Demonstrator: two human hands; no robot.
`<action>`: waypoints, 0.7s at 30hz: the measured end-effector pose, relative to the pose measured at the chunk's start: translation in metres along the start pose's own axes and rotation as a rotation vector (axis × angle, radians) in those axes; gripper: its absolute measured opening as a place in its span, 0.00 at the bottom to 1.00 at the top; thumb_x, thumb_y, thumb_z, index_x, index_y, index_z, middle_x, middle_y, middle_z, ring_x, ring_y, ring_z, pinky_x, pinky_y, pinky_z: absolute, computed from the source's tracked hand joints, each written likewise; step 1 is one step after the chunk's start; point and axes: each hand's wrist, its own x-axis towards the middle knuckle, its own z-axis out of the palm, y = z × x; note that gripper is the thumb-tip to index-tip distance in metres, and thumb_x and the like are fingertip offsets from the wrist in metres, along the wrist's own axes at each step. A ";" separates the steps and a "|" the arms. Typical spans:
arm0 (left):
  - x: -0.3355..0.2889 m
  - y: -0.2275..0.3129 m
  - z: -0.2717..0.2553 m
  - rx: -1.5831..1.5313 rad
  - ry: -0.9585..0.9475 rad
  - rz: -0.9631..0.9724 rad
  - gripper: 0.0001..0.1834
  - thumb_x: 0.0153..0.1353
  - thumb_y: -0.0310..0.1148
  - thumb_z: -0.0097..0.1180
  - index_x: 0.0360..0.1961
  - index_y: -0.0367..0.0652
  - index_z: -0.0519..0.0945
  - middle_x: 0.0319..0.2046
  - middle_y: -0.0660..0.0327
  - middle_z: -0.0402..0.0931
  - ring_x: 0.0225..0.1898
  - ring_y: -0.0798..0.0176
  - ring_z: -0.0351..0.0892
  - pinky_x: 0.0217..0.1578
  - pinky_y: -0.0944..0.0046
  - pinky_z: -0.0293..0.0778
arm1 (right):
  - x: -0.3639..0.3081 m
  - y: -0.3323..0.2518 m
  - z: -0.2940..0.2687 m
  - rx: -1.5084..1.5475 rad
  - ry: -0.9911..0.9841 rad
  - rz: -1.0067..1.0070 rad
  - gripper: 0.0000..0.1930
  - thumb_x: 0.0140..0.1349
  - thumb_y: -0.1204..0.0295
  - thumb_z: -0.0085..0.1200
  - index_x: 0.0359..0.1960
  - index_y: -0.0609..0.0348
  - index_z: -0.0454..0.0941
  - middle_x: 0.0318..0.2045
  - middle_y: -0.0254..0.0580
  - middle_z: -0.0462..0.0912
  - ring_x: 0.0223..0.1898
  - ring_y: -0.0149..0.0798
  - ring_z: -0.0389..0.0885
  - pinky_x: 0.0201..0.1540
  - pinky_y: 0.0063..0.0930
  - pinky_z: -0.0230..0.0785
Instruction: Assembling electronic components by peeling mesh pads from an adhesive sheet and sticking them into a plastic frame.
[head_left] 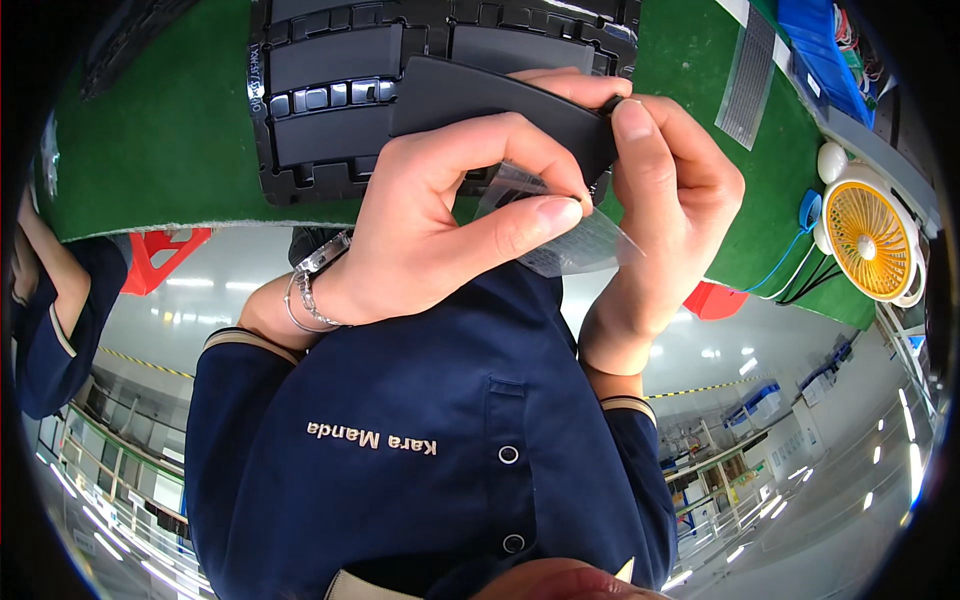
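Overhead, in the lone head view, a person's right hand (685, 190) grips a dark, curved panel (480, 105) by its right end, thumb and fingers clamped together on the corner, while the left hand (430, 215) pinches a clear film (575, 247) between thumb and forefinger just below it. The panel hangs over a black moulded tray (267, 150), where similar dark pieces (335, 135) lie in pockets; whether the film touches the panel is hidden behind the fingers. Good handling here likely means holding the panel firmly by its edges, moving the film slowly and evenly, and sparing the broad face from fingerprints or creases. The left hand blocks part of the panel's lower edge, and the tray close beyond leaves a surface to knock against. To the right on the green table (150, 165) stand a yellow-and-white fan (868, 247), loose cables (815, 280) and a patterned strip (745, 88), near a blue bin (822, 50); at far left, a co-worker's sleeve (50, 355) shows beside a red stool (150, 270).
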 end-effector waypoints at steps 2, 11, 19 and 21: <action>0.001 -0.002 0.000 -0.001 0.002 0.048 0.03 0.58 0.23 0.54 0.33 0.34 0.76 0.54 0.49 0.69 0.33 0.74 0.70 0.36 0.71 0.69 | 0.000 0.002 0.000 0.015 0.004 -0.006 0.07 0.60 0.74 0.58 0.28 0.66 0.80 0.17 0.23 0.70 0.21 0.17 0.61 0.22 0.14 0.52; -0.001 0.002 -0.001 0.011 -0.011 0.002 0.03 0.58 0.24 0.54 0.32 0.34 0.76 0.56 0.47 0.68 0.33 0.74 0.71 0.36 0.71 0.69 | 0.002 0.005 -0.002 0.007 -0.003 -0.082 0.06 0.59 0.76 0.58 0.27 0.66 0.80 0.16 0.23 0.69 0.21 0.17 0.61 0.22 0.14 0.52; -0.001 0.001 -0.001 0.015 -0.002 0.023 0.04 0.58 0.24 0.55 0.33 0.34 0.77 0.54 0.49 0.70 0.33 0.74 0.71 0.36 0.71 0.69 | 0.003 0.004 -0.004 -0.007 -0.021 -0.054 0.06 0.58 0.76 0.58 0.27 0.66 0.80 0.16 0.23 0.69 0.21 0.17 0.61 0.22 0.14 0.52; -0.002 0.002 0.000 0.014 -0.005 0.010 0.04 0.58 0.24 0.55 0.33 0.34 0.77 0.52 0.49 0.71 0.33 0.74 0.71 0.36 0.71 0.69 | 0.003 0.004 -0.004 -0.006 -0.017 -0.060 0.05 0.58 0.76 0.58 0.27 0.66 0.80 0.16 0.23 0.69 0.21 0.17 0.61 0.22 0.14 0.52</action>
